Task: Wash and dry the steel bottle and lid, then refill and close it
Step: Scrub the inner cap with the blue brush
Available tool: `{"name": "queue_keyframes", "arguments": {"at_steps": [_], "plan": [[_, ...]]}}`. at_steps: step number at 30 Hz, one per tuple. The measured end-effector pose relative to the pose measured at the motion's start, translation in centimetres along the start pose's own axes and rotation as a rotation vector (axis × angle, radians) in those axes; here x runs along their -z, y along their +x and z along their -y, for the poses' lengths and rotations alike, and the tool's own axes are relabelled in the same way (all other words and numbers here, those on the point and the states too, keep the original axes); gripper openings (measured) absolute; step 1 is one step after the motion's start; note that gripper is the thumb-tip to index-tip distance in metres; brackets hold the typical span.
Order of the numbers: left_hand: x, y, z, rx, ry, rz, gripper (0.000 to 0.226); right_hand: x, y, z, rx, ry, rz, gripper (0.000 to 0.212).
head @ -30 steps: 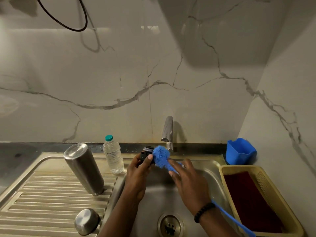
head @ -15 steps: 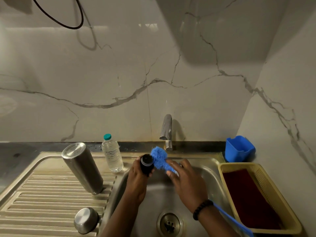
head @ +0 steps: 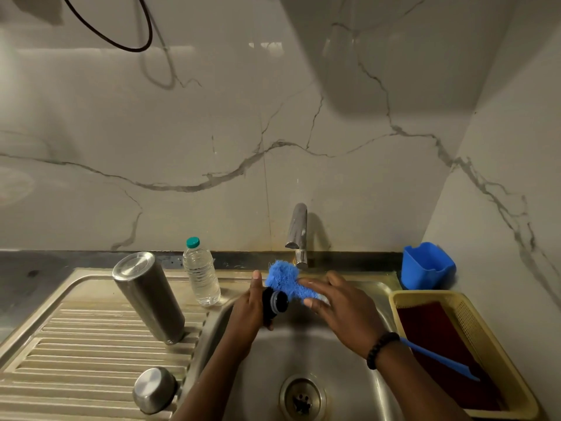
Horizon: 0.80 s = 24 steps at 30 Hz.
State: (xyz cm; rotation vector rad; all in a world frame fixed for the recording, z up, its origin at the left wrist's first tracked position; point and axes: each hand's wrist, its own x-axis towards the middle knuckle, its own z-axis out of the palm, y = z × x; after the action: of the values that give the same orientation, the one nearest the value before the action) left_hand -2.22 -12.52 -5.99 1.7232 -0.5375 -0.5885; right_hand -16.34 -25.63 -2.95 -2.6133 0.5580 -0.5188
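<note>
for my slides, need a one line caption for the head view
Over the sink, the left hand holds the black lid while the right hand scrubs it with a blue brush.

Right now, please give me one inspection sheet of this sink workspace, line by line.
Surface: steel drainboard beside the sink; tap shows no stream.
Job's things: steel bottle upside down on the drainboard; steel cap near its front edge; black inner lid; blue brush.
Clutter: plastic water bottle, blue cup, yellow basket holding a dark red cloth.
Grippers: left hand holds the lid; right hand grips the brush.
Cables: black cable looped on the wall.
Surroundings: marble wall.
</note>
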Motion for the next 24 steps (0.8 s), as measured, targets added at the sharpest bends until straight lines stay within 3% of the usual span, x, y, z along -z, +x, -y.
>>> {"name": "queue_keyframes", "arguments": {"at_steps": [3, 5, 7, 12, 14, 16, 19, 22, 24], "plan": [[-0.3, 0.6, 0.3, -0.022, 0.112, -0.105, 0.064, 0.1, -0.3, 0.6, 0.058, -0.111, -0.046, 0.044], [-0.5, 1.0, 0.6, -0.018, 0.127, -0.213, 0.050, -0.5, -0.8, 1.1, 0.121, -0.162, -0.068, 0.046], [-0.6, 1.3, 0.8, 0.056, 0.029, -0.282, 0.034, -1.3, -1.4, 1.6, 0.175, -0.212, -0.080, 0.053], [-1.4, 1.3, 0.6, 0.359, -0.327, -0.274, 0.031, -2.4, -2.2, 2.1, 0.178, -0.297, -0.099, 0.060], [-1.5, 1.2, 0.9, 0.438, -0.443, -0.231, 0.053, -2.9, -2.2, 2.4, 0.159, -0.324, -0.081, 0.060], [-1.6, 1.0, 1.4, 0.333, -0.273, -0.211, 0.053, -3.2, -1.9, 2.2, 0.116, -0.284, -0.079, 0.059], [-1.1, 0.8, 1.4, 0.081, 0.037, -0.258, 0.031, -2.4, -1.0, 1.8, 0.063, -0.207, -0.053, 0.048], [-0.2, 0.3, 0.4, -0.016, 0.039, -0.171, 0.020, -1.4, -0.4, 1.4, 0.026, -0.080, -0.049, 0.042], [0.2, 0.0, 0.2, 0.022, -0.045, -0.128, 0.022, -1.2, -0.1, 1.1, -0.049, 0.023, 0.000, 0.042]]}}
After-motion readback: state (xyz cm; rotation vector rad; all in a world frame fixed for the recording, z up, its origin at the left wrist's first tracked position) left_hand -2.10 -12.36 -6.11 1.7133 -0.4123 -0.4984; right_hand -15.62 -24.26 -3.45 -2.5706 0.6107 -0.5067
